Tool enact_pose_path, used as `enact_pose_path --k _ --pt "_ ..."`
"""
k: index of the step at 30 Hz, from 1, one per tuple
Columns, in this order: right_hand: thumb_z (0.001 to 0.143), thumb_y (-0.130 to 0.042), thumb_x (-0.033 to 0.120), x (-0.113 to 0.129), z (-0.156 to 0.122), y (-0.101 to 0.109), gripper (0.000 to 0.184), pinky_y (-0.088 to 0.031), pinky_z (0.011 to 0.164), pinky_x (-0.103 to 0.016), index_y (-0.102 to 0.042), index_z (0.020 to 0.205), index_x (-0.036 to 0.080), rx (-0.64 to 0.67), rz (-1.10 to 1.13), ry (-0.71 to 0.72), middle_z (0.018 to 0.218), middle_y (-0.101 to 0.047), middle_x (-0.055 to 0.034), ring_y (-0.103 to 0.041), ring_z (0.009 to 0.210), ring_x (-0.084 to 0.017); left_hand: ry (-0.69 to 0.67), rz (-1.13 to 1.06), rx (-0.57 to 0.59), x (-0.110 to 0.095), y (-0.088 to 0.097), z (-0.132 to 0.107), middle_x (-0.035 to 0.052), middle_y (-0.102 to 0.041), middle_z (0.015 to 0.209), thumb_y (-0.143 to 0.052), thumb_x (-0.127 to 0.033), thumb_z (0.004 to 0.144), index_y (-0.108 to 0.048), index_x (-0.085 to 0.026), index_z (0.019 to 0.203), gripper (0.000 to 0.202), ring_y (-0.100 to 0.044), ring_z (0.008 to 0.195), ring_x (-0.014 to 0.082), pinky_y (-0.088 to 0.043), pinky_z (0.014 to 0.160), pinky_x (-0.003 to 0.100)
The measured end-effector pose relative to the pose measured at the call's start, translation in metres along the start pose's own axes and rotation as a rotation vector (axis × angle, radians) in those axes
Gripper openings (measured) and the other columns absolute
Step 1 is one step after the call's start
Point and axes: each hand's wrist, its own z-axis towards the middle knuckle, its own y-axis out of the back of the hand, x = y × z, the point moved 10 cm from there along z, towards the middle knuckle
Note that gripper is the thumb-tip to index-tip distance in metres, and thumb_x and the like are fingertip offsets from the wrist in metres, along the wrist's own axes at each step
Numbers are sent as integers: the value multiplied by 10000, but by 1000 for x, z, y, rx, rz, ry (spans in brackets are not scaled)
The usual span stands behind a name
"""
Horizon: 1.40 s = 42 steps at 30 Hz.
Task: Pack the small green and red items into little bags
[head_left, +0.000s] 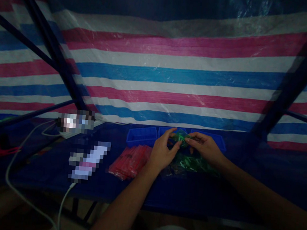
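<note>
Between my two hands is a small green plastic packet [180, 137], raised a little over the table. My left hand [165, 148] pinches its left side between thumb and fingers. On the right edge, the fingertips of my right hand [203, 145] are closed on the same packet. Its contents cannot be made out in the dim light. Below my right hand lies a heap of shiny green packets [194, 164]. Some dark clear packaging [172, 171] lies just left of that heap. A spread stack of red packets [132, 161] rests beside my left forearm.
Blue plastic trays [142, 135] line the table's back edge, partly behind my hands. At left are a blurred-out phone-like object [91, 161] with a white cable [64, 200] and a power strip [81, 129]. Striped sheeting [173, 73] and dark frame poles [284, 90] stand behind the blue table [178, 197].
</note>
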Motion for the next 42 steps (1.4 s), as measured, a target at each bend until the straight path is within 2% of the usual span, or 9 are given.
enact_pose_path --k 3,6,11,16,24,27,32,36,42 --pt "800 -830 441 -3 2 3 378 -486 533 -262 -666 1054 215 -34 86 -29 820 -707 7 -612 533 -109 -123 46 -9 -12 0 -1 95 -561 1432 -775 -333 867 -589 -276 1372 542 -556 1315 266 -512 1081 437" --pt "773 -857 411 -4 3 4 440 -483 483 -249 -650 1113 224 -51 142 -27 951 -723 -17 -611 533 -100 -203 72 17 -18 -5 -2 91 -517 1489 -809 -273 832 -666 -278 1278 469 -494 1389 280 -422 1180 483" --pt "799 -830 428 -7 3 -3 393 -490 467 -235 -687 1093 209 24 149 -31 885 -728 -46 -682 728 -183 -195 32 21 -14 -3 -1 72 -689 1253 -614 -153 963 -722 -245 1153 237 -636 1212 213 -493 1098 420" --pt "880 -732 508 -7 1 1 361 -459 455 -233 -706 1082 210 -10 1 -73 815 -723 -31 -604 546 -117 -116 28 -33 -10 7 2 51 -745 1138 -593 -221 990 -723 -240 1139 198 -695 1066 202 -541 999 379" --pt "881 -739 467 14 -3 -8 443 -485 443 -257 -558 1228 259 27 36 47 883 -687 14 -618 500 -120 54 -127 -46 9 4 2 44 -743 1022 -632 -311 975 -584 -249 1348 382 -720 870 191 -583 794 321" --pt "873 -756 430 13 -5 -10 433 -474 444 -250 -544 1209 259 30 17 50 775 -659 44 -606 476 -121 66 -222 -46 11 3 1 57 -737 1047 -641 -323 972 -541 -241 1374 423 -724 892 191 -588 811 322" --pt "911 -699 423 22 -1 21 341 -465 481 -265 -557 1167 248 -159 -63 139 650 -645 46 -604 495 -150 57 -255 -191 17 21 3 105 -688 1234 -483 -342 1048 -536 -238 1380 352 -702 1008 204 -586 845 336" --pt "923 -659 440 27 0 45 247 -505 578 -300 -664 1040 222 -315 -248 193 824 -712 -29 -637 616 -164 85 -249 -367 28 43 2 98 -682 1207 -453 -353 1059 -533 -233 1374 346 -682 1013 198 -569 829 319" --pt "949 -628 411 38 -5 30 301 -567 817 -418 -691 1202 261 -275 -594 285 1123 -736 -76 -699 866 -241 117 -262 -454 34 53 -2 95 -681 1203 -447 -397 1063 -507 -233 1380 362 -666 1034 191 -551 839 311"
